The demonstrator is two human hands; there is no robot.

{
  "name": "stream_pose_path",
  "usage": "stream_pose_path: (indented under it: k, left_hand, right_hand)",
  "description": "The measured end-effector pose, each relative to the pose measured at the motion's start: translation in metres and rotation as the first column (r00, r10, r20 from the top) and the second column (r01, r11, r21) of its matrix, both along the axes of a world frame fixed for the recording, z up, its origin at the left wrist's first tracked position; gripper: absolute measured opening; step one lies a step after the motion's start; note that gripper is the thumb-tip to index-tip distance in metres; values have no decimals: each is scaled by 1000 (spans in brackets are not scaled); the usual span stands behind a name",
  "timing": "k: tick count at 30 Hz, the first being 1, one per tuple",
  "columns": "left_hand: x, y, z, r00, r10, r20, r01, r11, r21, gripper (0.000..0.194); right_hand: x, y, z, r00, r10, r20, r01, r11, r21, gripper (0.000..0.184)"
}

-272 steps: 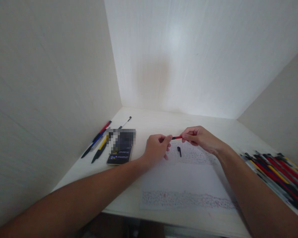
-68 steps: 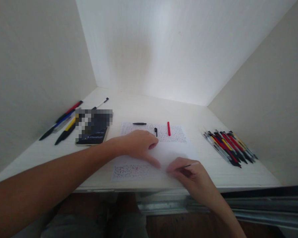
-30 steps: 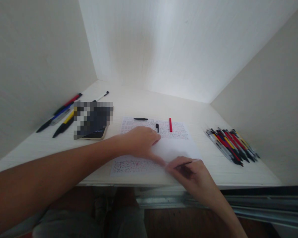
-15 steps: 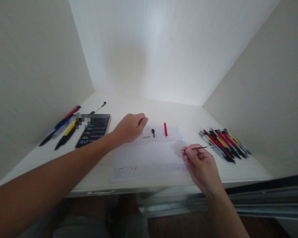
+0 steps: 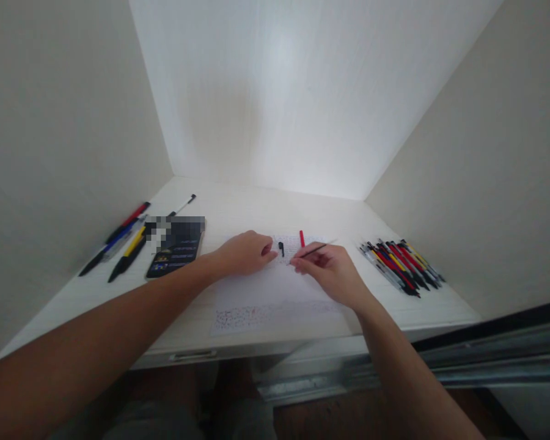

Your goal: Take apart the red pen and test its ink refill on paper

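My right hand point(image 5: 332, 269) pinches a thin dark pen refill point(image 5: 314, 249) between thumb and fingers. Its lower tip is at the written upper part of the white paper sheet point(image 5: 256, 293). On the left side of that sheet rests my left hand point(image 5: 247, 253), its fingers curled in and the thumb bent towards them; whatever they may hold is hidden. Between the hands lies a small black pen part with a clip point(image 5: 281, 249). A red pen barrel point(image 5: 302, 238) lies just behind my right hand, partly covered by it.
Several mixed pens point(image 5: 401, 266) lie in a bunch on the right of the white desk point(image 5: 256, 208). To the left are a phone point(image 5: 176, 250) with its screen lit and more pens point(image 5: 128, 250). Pale walls enclose the desk at the back and both sides.
My right hand has moved left and away from me with the refill, from the sheet's right edge to its written upper part. My left hand has shifted slightly nearer me, still curled.
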State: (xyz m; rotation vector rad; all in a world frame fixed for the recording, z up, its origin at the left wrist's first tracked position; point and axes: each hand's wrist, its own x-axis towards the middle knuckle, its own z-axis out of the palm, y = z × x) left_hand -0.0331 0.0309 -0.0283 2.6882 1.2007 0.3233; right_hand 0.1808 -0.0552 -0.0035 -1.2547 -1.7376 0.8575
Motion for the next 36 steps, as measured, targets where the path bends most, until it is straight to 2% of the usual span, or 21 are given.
stream_pose_path:
  k: [2,3,7,10,13,18,24,36]
  left_hand:
    - [1,0,-1,1000,9,-22,-9,1000,0,41]
    - [1,0,-2,999,19,-33,-19,1000,8,43]
    - [2,5,-7,997,50,-57,-48,998,31,51]
    - [2,9,-9,997,43,-60,-42,999,17,57]
    - [2,12,-9,997,56,-61,-56,998,1,59]
    - [1,12,-8,996,72,-56,-73,997,-26,52]
    - [0,14,-10,997,66,-50,-67,998,-16,56]
    - [1,13,-8,996,63,-61,-65,997,-31,54]
  right_hand:
    - [-8,21,-6,994,92,66,-91,996,-24,17]
    - [-11,29,-13,993,92,80,-90,996,-22,17]
    - [-12,43,-40,996,3,93,-5,1000,17,18]
    - [-8,39,-48,994,-34,109,29,999,41,18]
    - [-8,34,-46,991,-23,132,18,999,38,21]
    - [-11,30,-42,986,-21,166,20,1000,5,26]
    - [-11,29,-40,978,-25,206,21,1000,21,25]
    - [-13,28,-38,973,-39,229,28,998,50,23]
